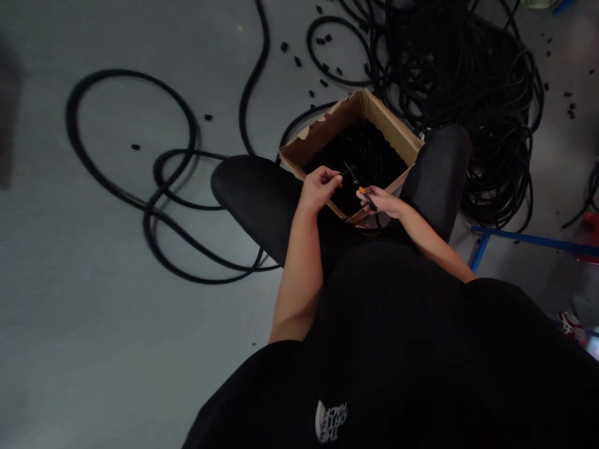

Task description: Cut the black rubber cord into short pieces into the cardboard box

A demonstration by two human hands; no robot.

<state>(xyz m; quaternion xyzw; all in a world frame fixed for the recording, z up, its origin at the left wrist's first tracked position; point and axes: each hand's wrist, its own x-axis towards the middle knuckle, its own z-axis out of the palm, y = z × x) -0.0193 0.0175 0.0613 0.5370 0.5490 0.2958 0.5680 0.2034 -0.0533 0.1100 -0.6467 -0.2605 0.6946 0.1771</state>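
Note:
A cardboard box (393, 128) with torn upper edges stands between my knees, with many small black pieces (367, 146) inside. Over its near left side, my left hand (321, 187) pinches a small dark piece (344, 173) between thumb and fingers. My right hand (378, 201) is closed round the black and orange handles of a pair of scissors (363, 190). The scissor blades point up and left over the box, their tips close to the piece at my left fingertips.
A large tangle of black tubing (449, 68) lies beyond the box at the right. Loops of black hose (194, 128) spread over the grey floor (116, 324) at the left. Short black pieces are scattered around. A blue frame (528, 237) stands at the right.

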